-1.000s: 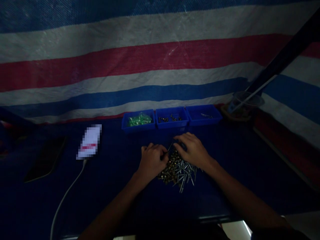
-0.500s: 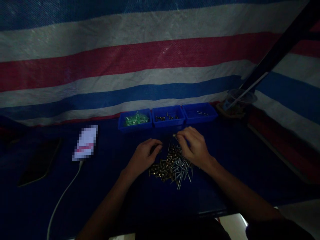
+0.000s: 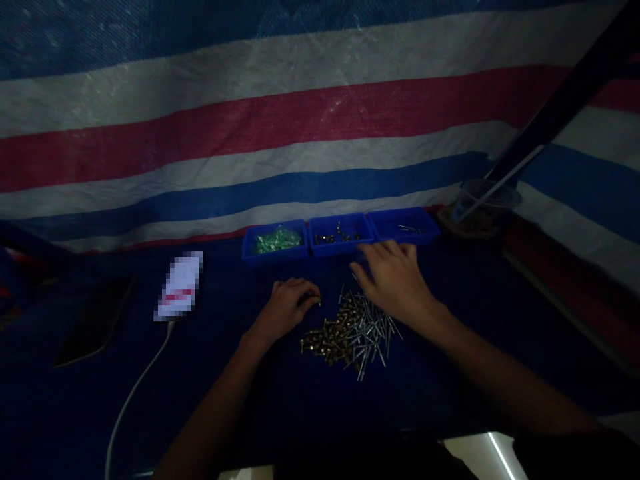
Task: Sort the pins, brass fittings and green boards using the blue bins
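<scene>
On the dark blue table lies a mixed pile of short brass-coloured screws (image 3: 330, 339) and long silver nails (image 3: 369, 333). My left hand (image 3: 287, 307) is at the pile's left, thumb and forefinger closed on a small brass-coloured screw (image 3: 319, 303), of which only a glint shows. Over the far right of the pile, my right hand (image 3: 395, 280) is raised with thumb and fingers apart, holding nothing visible. Just beyond it stands the middle blue bin (image 3: 343, 248), with several brass-coloured screws inside; one appears upright or in mid-air near its centre.
The left blue bin (image 3: 275, 257) contains green plastic packets (image 3: 279, 240); the right blue bin (image 3: 400, 233) has a few silver nails. A plastic cup with a straw (image 3: 487, 197) stands far right. A dark phone (image 3: 95, 323) and a blurred white device (image 3: 180, 287) with a cable (image 3: 135, 387) lie left.
My right hand has moved up toward the middle bin and opened, letting go of the brass-coloured screw it pinched. My left fingertips now show a glint. The view has shifted slightly.
</scene>
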{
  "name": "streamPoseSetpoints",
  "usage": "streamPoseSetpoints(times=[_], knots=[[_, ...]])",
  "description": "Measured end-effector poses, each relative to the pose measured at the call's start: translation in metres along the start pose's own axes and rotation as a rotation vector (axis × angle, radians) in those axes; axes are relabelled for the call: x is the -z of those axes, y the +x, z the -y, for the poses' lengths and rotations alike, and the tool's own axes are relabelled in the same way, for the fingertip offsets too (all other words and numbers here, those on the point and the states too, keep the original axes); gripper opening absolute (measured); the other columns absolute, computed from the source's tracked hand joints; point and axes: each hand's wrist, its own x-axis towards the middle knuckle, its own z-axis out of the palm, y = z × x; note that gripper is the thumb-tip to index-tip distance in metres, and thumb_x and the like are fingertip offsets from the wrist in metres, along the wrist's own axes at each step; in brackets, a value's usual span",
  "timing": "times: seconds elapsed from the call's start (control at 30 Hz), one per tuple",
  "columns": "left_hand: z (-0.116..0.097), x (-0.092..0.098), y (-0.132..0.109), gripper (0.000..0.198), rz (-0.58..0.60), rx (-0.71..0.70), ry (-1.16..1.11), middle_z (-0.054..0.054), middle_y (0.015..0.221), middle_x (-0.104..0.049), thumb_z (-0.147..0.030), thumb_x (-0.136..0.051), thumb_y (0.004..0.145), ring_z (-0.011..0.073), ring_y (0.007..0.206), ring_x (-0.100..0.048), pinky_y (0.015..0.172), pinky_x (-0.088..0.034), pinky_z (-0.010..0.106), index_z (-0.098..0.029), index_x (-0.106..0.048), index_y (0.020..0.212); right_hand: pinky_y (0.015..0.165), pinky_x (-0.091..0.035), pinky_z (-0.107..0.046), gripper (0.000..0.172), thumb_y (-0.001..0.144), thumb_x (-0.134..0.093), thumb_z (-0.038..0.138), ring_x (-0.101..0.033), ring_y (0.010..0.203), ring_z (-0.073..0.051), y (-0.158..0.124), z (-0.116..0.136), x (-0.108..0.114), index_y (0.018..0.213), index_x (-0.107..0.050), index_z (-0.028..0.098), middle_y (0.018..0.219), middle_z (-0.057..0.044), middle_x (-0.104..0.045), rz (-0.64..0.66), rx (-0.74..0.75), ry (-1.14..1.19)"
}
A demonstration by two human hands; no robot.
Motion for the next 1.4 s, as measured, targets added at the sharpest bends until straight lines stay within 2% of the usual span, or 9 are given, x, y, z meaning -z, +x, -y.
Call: streamPoseSetpoints(times=[0.23, 0.47, 0.67, 0.73, 0.83, 0.93, 1.1, 1.27, 1.4], knots=[[-0.02, -0.009, 0.0, 0.011, -0.184, 0.073, -0.17, 0.001, 0.078, -0.067, -0.025, -0.055, 0.084, 0.0166, 0.077, -0.061, 0.073, -0.044, 0.029, -0.019, -0.064, 0.081, 0.075, -0.03, -0.038, 0.02, 0.09, -0.048, 0.032, -0.055, 0.088, -0.024, -0.048, 0.036, -0.04, 0.094, -0.06, 0.017, 0.087, -0.007, -0.067, 0.127, 0.123, 0.05], [-0.045, -0.013, -0.007, 0.016, -0.282, 0.071, -0.235, 0.0, 0.07, -0.066, -0.024, -0.054, 0.083, 0.0151, 0.069, -0.06, 0.074, -0.044, 0.029, -0.018, -0.063, 0.071, 0.069, -0.026, -0.038, 0.016, 0.087, -0.048, 0.021, -0.053, 0.076, -0.02, -0.045, 0.042, -0.032, 0.076, -0.059, 0.018, 0.073, -0.004, -0.064, 0.014, 0.108, -0.023], [-0.034, 0.002, -0.006, 0.026, -0.158, 0.054, -0.206, 0.001, 0.076, -0.068, -0.032, -0.046, 0.091, 0.0157, 0.074, -0.061, 0.072, -0.043, 0.028, -0.019, -0.065, 0.078, 0.064, -0.029, -0.034, 0.031, 0.091, -0.043, 0.024, -0.052, 0.063, -0.015, -0.031, 0.034, -0.017, 0.061, -0.054, 0.019, 0.061, -0.002, -0.06, 0.043, 0.066, 0.159], [-0.028, 0.009, -0.008, 0.019, -0.071, -0.004, -0.133, 0.001, 0.088, -0.07, -0.029, -0.049, 0.09, 0.0169, 0.084, -0.062, 0.079, -0.041, 0.03, -0.021, -0.066, 0.09, 0.062, -0.033, -0.032, 0.03, 0.092, -0.041, 0.023, -0.052, 0.061, -0.014, -0.023, 0.026, -0.003, 0.066, -0.053, 0.019, 0.061, -0.001, -0.058, -0.08, 0.09, 0.302], [-0.021, 0.015, -0.012, 0.016, 0.109, -0.1, 0.005, -0.001, 0.097, -0.068, -0.023, -0.054, 0.088, 0.0192, 0.096, -0.06, 0.088, -0.035, 0.036, -0.027, -0.065, 0.099, 0.063, -0.039, -0.031, 0.017, 0.092, -0.04, 0.025, -0.055, 0.066, -0.015, -0.005, 0.013, 0.022, 0.081, -0.053, 0.021, 0.07, -0.001, -0.058, -0.471, 0.135, 0.434], [-0.019, 0.012, -0.015, 0.017, 0.239, -0.15, 0.045, -0.001, 0.097, -0.067, -0.02, -0.055, 0.087, 0.0187, 0.098, -0.058, 0.087, -0.032, 0.035, -0.028, -0.066, 0.098, 0.07, -0.042, -0.035, 0.014, 0.092, -0.042, 0.029, -0.056, 0.073, -0.018, 0.021, -0.001, 0.037, 0.09, -0.053, 0.021, 0.077, -0.002, -0.06, -0.671, 0.065, 0.266], [-0.017, 0.009, -0.013, 0.009, 0.24, -0.154, 0.038, -0.001, 0.092, -0.067, -0.024, -0.057, 0.087, 0.018, 0.095, -0.058, 0.086, -0.03, 0.034, -0.024, -0.066, 0.088, 0.076, -0.039, -0.042, 0.034, 0.087, -0.05, 0.038, -0.054, 0.092, -0.029, 0.04, -0.012, 0.013, 0.109, -0.055, 0.012, 0.095, -0.013, -0.063, -0.249, -0.076, -0.047], [-0.013, 0.012, -0.009, 0.019, 0.109, -0.072, 0.039, 0.0, 0.08, -0.066, -0.031, -0.051, 0.09, 0.017, 0.081, -0.059, 0.079, -0.034, 0.032, -0.02, -0.063, 0.079, 0.078, -0.04, -0.038, 0.033, 0.09, -0.048, 0.037, -0.053, 0.094, -0.025, -0.009, 0.011, -0.032, 0.112, -0.055, 0.014, 0.099, -0.01, -0.064, 0.067, 0.119, 0.176], [-0.015, 0.01, -0.007, 0.028, 0.053, -0.016, -0.072, -0.001, 0.068, -0.06, -0.03, -0.042, 0.091, 0.0139, 0.068, -0.056, 0.067, -0.037, 0.027, -0.018, -0.058, 0.072, 0.079, -0.039, -0.037, 0.026, 0.089, -0.052, 0.037, -0.053, 0.093, -0.023, -0.037, 0.027, -0.04, 0.102, -0.06, 0.016, 0.093, -0.008, -0.064, 0.16, 0.221, 0.262]])
